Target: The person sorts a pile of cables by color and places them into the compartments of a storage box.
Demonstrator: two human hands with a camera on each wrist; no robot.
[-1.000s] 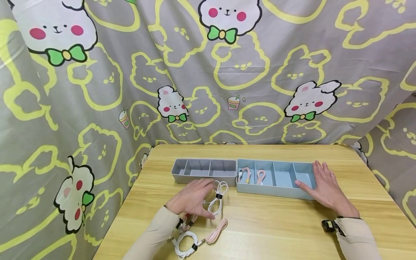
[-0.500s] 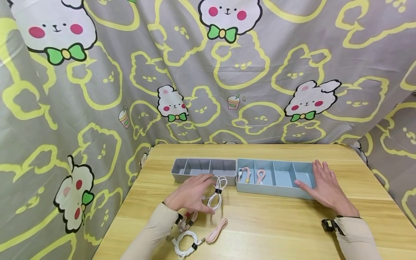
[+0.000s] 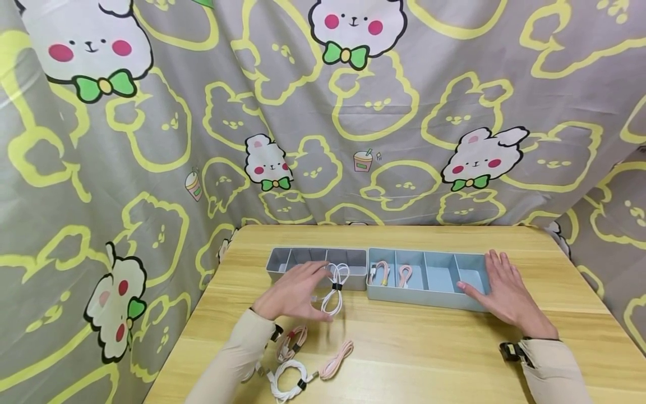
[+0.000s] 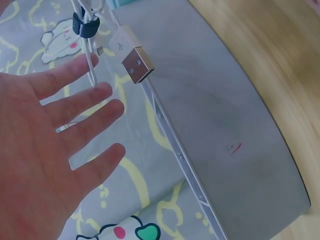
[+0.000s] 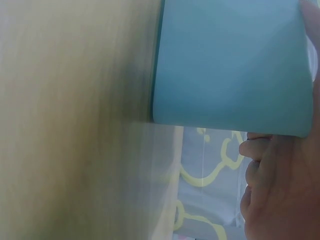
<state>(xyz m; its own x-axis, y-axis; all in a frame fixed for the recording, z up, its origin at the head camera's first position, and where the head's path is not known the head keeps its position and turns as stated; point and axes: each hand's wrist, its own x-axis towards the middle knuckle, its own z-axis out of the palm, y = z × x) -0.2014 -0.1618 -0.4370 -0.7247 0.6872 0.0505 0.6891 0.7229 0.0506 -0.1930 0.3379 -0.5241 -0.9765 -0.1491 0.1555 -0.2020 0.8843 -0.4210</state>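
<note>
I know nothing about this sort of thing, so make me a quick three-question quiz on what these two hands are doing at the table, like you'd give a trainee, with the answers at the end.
1. What is the left hand holding?

2. True or false: the right hand is on the right end of the light blue organizer.

3. In how many of that organizer's four compartments do pink cables show?
A) One
B) Two
C) Four

Key
1. A looped white cable bundled with a black strap.
2. True.
3. B: the two leftmost ones.
</note>
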